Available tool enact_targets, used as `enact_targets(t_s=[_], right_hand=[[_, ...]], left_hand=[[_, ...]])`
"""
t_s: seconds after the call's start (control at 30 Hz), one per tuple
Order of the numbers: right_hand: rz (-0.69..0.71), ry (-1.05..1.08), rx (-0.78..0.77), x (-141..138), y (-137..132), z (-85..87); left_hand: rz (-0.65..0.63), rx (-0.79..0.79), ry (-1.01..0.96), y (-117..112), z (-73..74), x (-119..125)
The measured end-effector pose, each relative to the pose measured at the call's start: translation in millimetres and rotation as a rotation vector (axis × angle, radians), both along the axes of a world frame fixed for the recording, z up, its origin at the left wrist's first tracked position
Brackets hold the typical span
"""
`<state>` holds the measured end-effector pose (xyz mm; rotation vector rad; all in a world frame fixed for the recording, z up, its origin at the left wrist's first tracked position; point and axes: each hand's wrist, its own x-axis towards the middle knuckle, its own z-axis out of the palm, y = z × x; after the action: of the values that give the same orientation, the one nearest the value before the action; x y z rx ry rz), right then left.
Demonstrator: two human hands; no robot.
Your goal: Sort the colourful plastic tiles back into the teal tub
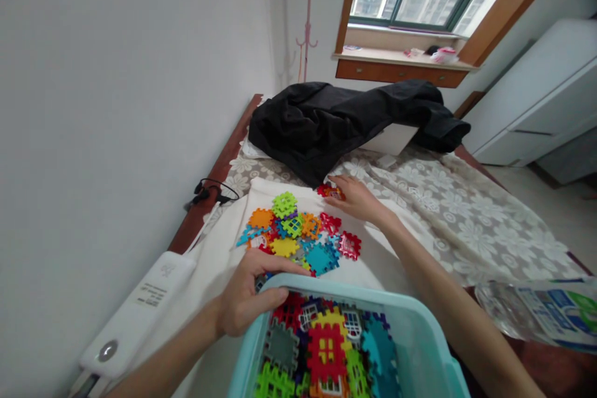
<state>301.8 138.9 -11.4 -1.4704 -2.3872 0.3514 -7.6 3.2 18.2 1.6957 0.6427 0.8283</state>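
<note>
My left hand point(246, 295) grips the near-left rim of a light blue plastic bin point(420, 348), fingers curled over the edge. The bin holds several colourful interlocking plastic tiles point(326, 348). My right hand point(357, 199) reaches forward across a white cloth point(382, 261), its fingers resting on a red and orange tile point(328, 190) at the far edge. A loose pile of tiles point(293, 233) in green, orange, yellow, blue and red lies on the cloth between the two hands.
A black jacket point(345, 121) is heaped on the bed behind the pile. A white power bank point(135, 311) and black cable point(209, 191) lie at the left. A plastic water bottle point(541, 314) lies at the right. White cabinet point(536, 106) and window beyond.
</note>
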Motion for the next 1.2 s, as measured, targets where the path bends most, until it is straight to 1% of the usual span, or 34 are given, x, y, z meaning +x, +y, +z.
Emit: enact_targets(t_s=[0.07, 0.17, 0.23, 0.3, 0.4, 0.47, 0.5, 0.57, 0.63, 0.7, 0.77, 0.83, 0.93, 1.0, 1.03, 1.13, 1.2], right_hand=[[0.014, -0.017, -0.035, -2, 3, -12.1], [0.011, 0.101, -0.056, -4, 5, -16.7], [-0.014, 0.228, -0.077, -3, 6, -13.0], [-0.045, 0.336, -0.118, 1, 7, -5.3], [-0.057, 0.463, -0.193, 16, 10, 9.5], [-0.086, 0.503, -0.217, 30, 12, 17.6], [-0.108, 0.481, -0.224, 36, 13, 20.0], [-0.142, 0.321, -0.256, 45, 15, 20.7], [-0.168, 0.119, -0.293, 49, 15, 16.3], [-0.192, -0.003, -0.307, 47, 13, 9.9], [-0.206, -0.035, -0.286, 41, 11, 5.3], [-0.212, -0.047, -0.265, 35, 9, 5.4], [-0.217, -0.011, -0.239, 29, 5, 15.2], [-0.186, 0.076, -0.25, 27, 1, 26.0], [-0.144, 0.125, -0.278, 25, -2, 31.6], [0.073, 0.214, -0.406, 16, -11, 44.5], [0.2, 0.193, -0.477, 8, -16, 46.1]], left_hand=[[0.036, -0.032, 0.036, -3, 2.4, -1], [0.064, -0.05, 0.068, -7, 5.7, -3], [0.073, -0.038, 0.088, -9, 6.7, -3], [0.087, -0.023, 0.111, -10, 6.6, -4], [0.117, -0.019, 0.136, -11, 4.7, -6], [0.134, -0.028, 0.156, -11, 2.3, -8], [0.143, -0.031, 0.165, -12, 0.7, -9], [0.165, -0.027, 0.178, -13, -3.4, -11], [0.195, -0.024, 0.181, -15, -8.3, -12], [0.219, -0.021, 0.182, -17, -12.8, -13], [0.229, -0.014, 0.185, -18, -15.9, -14], [0.237, -0.004, 0.189, -20, -17.3, -14], [0.249, -0.017, 0.201, -21, -17.0, -14], [0.251, -0.033, 0.208, -21, -16.5, -15], [0.249, -0.034, 0.209, -21, -16.4, -15], [0.233, -0.011, 0.2, -20, -15.8, -15], [0.228, -0.004, 0.199, -20, -14.9, -14]])
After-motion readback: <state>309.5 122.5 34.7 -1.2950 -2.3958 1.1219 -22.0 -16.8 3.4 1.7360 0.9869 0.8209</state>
